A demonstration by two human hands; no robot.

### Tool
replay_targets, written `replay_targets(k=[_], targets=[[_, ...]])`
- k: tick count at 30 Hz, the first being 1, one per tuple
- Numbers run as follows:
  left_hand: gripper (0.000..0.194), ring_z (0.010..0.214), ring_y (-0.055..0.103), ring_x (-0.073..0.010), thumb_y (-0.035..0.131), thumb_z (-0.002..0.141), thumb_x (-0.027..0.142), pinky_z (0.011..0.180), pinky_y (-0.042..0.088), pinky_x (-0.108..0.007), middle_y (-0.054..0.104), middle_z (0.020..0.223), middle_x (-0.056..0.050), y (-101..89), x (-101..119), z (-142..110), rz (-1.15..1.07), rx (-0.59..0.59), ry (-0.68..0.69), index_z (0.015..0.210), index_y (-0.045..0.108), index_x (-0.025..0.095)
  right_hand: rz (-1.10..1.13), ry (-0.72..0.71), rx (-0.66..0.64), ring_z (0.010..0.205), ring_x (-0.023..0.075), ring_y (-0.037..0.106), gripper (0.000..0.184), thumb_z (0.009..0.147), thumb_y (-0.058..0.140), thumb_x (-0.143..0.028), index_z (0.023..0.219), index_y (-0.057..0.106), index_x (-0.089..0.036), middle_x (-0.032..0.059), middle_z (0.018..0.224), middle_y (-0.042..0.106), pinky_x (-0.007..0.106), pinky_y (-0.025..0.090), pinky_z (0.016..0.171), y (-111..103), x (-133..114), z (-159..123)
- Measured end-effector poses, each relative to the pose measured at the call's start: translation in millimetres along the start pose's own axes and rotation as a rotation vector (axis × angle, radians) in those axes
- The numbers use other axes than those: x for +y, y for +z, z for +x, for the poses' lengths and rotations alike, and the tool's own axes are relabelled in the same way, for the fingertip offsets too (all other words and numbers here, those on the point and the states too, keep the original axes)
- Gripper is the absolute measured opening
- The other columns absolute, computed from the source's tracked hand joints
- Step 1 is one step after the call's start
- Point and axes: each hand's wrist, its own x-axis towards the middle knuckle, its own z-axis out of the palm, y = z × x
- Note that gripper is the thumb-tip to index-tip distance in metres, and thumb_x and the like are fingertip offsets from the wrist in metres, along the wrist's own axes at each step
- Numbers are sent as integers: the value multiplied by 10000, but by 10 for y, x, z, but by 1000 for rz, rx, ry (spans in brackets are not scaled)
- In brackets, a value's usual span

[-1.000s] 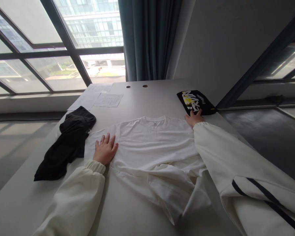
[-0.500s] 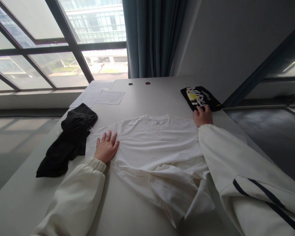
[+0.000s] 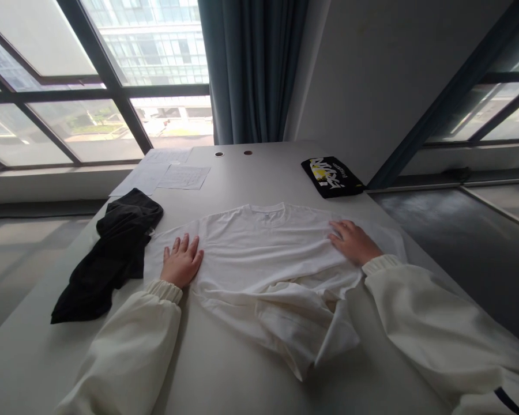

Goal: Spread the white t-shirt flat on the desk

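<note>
A white T-shirt (image 3: pixel 259 248) lies spread on the table, its neckline at the far side and its lower part bunched in folds toward me. My left hand (image 3: pixel 181 261) rests flat on the shirt's left sleeve area, fingers spread. Over the right side of the shirt is my right hand (image 3: pixel 353 241), slightly blurred, with its fingers stretched out and holding nothing. Left of the shirt lies a crumpled black garment (image 3: pixel 112 253), close to the left sleeve. Beyond my right hand sits a folded black item (image 3: pixel 332 176) with white and yellow print.
Sheets of paper (image 3: pixel 184 176) lie at the table's far left. Two round holes pierce the white table (image 3: pixel 233 178) near its back edge. A blue curtain (image 3: pixel 253 75) and windows stand behind it; the table's right edge runs close to my right arm.
My right hand has left the printed black item and moved back toward me onto the shirt's right side. My left hand stays on the shirt. The view has shifted slightly right.
</note>
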Motion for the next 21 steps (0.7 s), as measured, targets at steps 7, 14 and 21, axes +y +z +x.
replay_targets(k=[7,14,21], targets=[[653,1634,171,-381,297,1083,506,1266,199,-680,191,1779,-77,14,73,-15,19,-43,76,1692,303,270,-15,170,-148,1596,372,255,702,1056,246,-622,1680,313,-307,119,1768,233,698,242,1233,153,-285,-67],[692,1630,169,-400,280,1071,537,1260,184,-687,180,1780,-101,24,135,167,7,-35,41,1701,274,251,63,194,-162,1592,388,261,700,1042,259,-635,1666,334,-328,106,1768,245,713,229,1236,184,-214,261],[695,1635,157,-376,279,1064,565,1268,156,-662,171,1784,-97,0,99,604,1,-40,66,1697,279,277,97,232,-119,1590,384,266,691,1027,291,-662,1647,369,-368,74,1763,266,707,219,1238,220,-160,432]])
